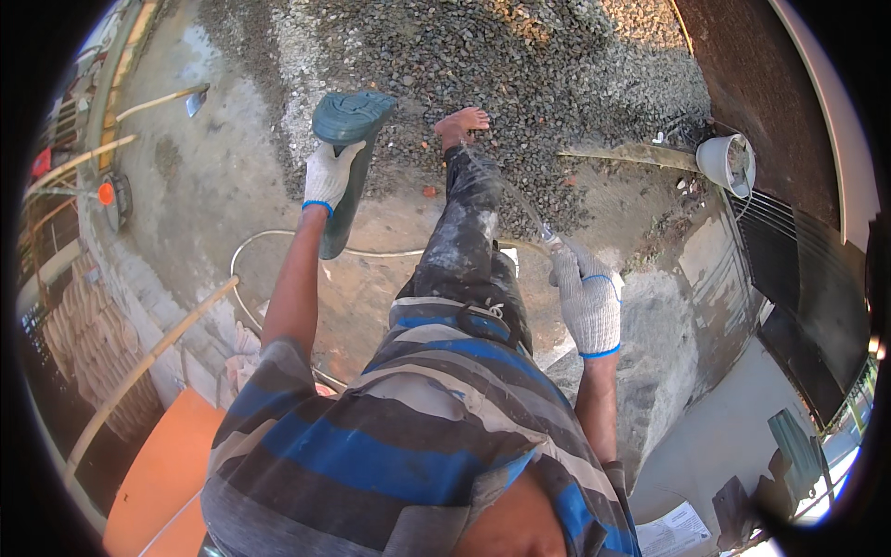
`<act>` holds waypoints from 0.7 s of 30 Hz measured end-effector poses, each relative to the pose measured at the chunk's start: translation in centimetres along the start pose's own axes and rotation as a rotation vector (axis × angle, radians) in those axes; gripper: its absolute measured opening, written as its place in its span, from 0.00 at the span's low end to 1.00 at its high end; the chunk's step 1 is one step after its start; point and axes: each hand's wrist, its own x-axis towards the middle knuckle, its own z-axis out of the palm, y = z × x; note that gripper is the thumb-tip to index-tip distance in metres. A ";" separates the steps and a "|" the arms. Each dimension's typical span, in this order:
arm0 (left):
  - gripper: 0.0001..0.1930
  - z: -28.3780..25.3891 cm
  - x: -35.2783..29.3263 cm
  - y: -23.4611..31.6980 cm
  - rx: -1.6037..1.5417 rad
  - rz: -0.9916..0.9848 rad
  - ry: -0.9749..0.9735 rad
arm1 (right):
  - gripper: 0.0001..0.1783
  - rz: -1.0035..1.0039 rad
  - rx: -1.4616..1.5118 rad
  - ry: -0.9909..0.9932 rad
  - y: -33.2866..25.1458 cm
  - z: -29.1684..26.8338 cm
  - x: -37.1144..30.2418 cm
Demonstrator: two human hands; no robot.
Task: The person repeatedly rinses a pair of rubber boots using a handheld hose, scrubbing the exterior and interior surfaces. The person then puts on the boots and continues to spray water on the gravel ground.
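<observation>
My left hand [329, 174], in a white knit glove with a blue cuff, grips a dark green rubber boot [345, 209]. The boot is held up in front of me, its sole at the far end. On the right, my gloved right hand [589, 297] is closed round the end of a hose [550, 238]. A thin stream of water [527, 206] runs from it toward my bare foot [461, 124] and dark, stained trouser leg [459, 232]. My other foot is hidden.
Grey gravel [529, 84] spreads ahead of me. To the right are a wooden board [631, 155] and a white bucket [727, 167]. A pale hose [243, 249] loops over the concrete. At left lie a long-handled tool [165, 102], wooden poles [153, 362] and an orange panel [165, 464].
</observation>
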 end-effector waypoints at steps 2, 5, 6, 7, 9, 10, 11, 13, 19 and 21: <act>0.32 -0.5 1.2 0.8 0.012 -0.058 -0.075 | 0.20 0.029 0.022 0.004 1.0 -0.2 0.0; 0.33 -1.3 4.0 3.3 0.142 -0.002 -0.156 | 0.21 0.075 0.039 0.005 2.4 -0.6 0.1; 0.36 -1.7 5.7 2.5 0.206 0.039 -0.180 | 0.20 0.097 0.026 -0.024 2.4 -0.7 0.2; 0.36 -1.6 7.2 2.4 0.184 0.027 -0.229 | 0.20 0.129 0.004 -0.052 2.6 -0.8 0.3; 0.36 -1.4 10.1 3.0 0.136 0.013 -0.334 | 0.21 0.159 0.031 -0.055 3.8 -0.5 0.7; 0.35 -2.1 11.0 6.3 0.307 -0.023 -0.398 | 0.22 0.178 0.041 -0.053 4.4 -0.4 1.1; 0.35 -1.2 12.2 6.1 0.312 -0.012 -0.418 | 0.22 0.197 0.044 -0.032 4.8 -0.4 1.3; 0.36 -0.1 15.3 5.3 0.337 -0.001 -0.441 | 0.23 0.221 0.064 -0.006 5.3 -0.1 2.3; 0.35 5.0 22.3 3.9 0.314 -0.212 -0.613 | 0.25 0.336 -0.018 -0.029 5.3 -0.5 6.0; 0.35 7.1 24.3 3.7 0.376 -0.240 -0.663 | 0.25 0.348 0.012 -0.029 4.8 -0.1 7.2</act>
